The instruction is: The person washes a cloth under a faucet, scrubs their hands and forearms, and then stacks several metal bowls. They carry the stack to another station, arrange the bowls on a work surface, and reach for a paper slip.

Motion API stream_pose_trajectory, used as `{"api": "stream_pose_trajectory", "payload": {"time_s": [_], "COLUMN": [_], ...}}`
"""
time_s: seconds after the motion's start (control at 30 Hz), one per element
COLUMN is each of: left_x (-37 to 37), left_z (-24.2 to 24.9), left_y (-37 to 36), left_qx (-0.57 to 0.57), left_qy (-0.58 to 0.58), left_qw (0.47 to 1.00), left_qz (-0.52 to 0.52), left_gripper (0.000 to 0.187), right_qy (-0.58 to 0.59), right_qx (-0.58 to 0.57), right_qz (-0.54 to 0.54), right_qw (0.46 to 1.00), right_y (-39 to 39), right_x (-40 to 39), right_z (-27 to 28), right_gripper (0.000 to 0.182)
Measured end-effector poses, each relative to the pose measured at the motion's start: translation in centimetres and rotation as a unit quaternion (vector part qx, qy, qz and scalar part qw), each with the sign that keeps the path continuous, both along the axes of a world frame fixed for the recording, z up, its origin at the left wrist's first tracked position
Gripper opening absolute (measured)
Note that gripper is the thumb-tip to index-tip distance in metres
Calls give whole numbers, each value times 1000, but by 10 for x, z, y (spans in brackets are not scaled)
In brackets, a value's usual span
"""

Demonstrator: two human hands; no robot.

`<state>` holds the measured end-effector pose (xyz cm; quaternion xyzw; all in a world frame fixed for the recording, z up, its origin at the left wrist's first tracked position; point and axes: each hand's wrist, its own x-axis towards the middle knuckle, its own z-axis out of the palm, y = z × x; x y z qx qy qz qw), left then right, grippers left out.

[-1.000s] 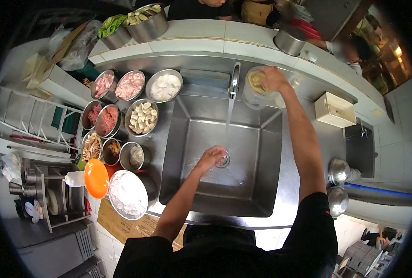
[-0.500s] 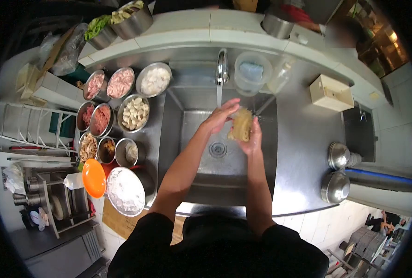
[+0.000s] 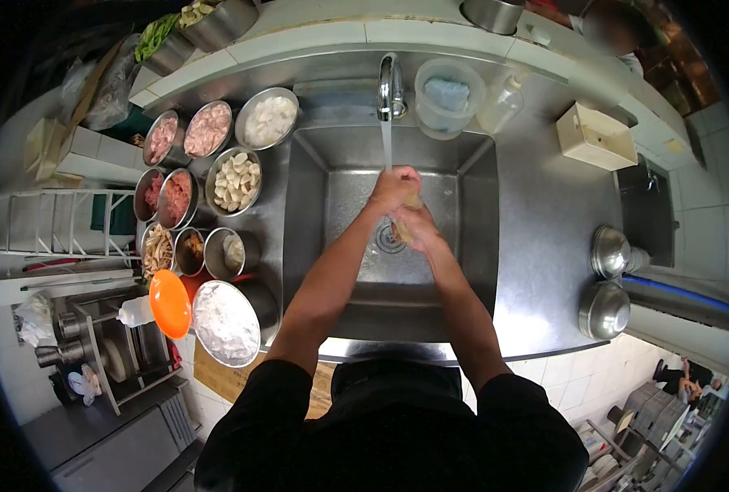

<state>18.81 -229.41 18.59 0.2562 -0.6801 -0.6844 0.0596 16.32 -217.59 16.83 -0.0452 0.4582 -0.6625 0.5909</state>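
Yellowish sponge: between both hands, over sink, below running faucet. Left hand curled against its upper side; right hand cupped beneath, fingers partly hidden. Clear tub beside faucet; metal bowls of food at left.

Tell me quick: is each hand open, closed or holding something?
Left hand: closed on a soft-looking yellowish item, under the running water.
Right hand: closed on the same item.
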Motion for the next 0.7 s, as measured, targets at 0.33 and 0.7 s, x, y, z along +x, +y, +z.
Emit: {"api": "stream_pose_trajectory", "payload": {"time_s": [0.33,0.7], "left_x": [-7,21], "left_z": [-37,-8], "left_y": [21,-1], "left_qx": [175,-148], "left_qy": [62,-141], "left_qw": [956,979], "left_qz": [225,11], "left_gripper": [20,39], "right_qy": [308,197], "right_qx": [-23,108], "right_qz": [-230,-90], "right_qw": [923,970], "right_y": [-15,42], "right_x": [-8,-15], "right_z": [-36,-49], "right_gripper": [51,31]}}
